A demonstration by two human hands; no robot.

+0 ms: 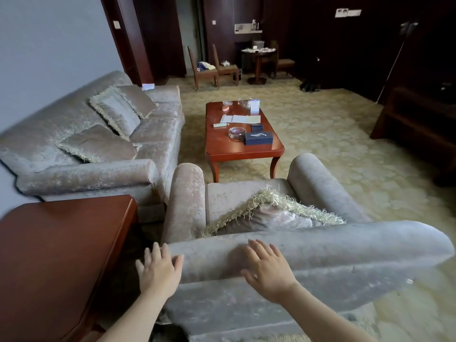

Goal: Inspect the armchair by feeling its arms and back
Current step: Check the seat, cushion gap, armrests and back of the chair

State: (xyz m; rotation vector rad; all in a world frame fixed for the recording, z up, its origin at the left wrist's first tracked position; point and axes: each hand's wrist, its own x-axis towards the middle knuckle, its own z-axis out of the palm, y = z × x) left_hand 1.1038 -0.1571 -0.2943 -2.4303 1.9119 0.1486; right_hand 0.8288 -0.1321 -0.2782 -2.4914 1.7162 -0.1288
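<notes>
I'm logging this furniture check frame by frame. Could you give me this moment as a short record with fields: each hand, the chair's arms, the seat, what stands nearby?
left hand: open, fingers straight, at the left end of the armchair back
right hand: open, palm down on top of the back
armchair arms: both rolled arms untouched
seat: fringed cushion lying against the back
nearby: side table at left, sofa beyond it, coffee table in front of the chair

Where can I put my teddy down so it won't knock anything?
The side table beside the armchair shows bare wood. The coffee table is crowded; only its near edge is free. A fringed cushion fills most of the armchair's seat.
</notes>
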